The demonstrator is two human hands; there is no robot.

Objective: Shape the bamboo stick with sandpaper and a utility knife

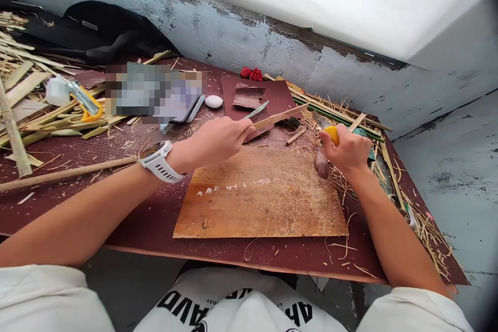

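Note:
My left hand [225,137], wearing a white watch on the wrist, is closed on a thin bamboo strip [282,115] that points right above the wooden board [257,197]. A green pointed piece [257,110] shows just past those fingers; whether it is held too is unclear. My right hand [348,150] is wrapped round a yellow-handled knife [331,134], its blade angled up and left. The knife is apart from the strip, to the right of its tip. Fine shavings [299,187] cover much of the board, mostly on its right side.
A white egg-shaped object [213,101] lies beyond my left hand. An orange utility knife [90,109] rests among bamboo strips [23,93] at left. More strips and shavings [350,114] line the right edge by the wall. A black cloth bundle [112,31] sits at the back left.

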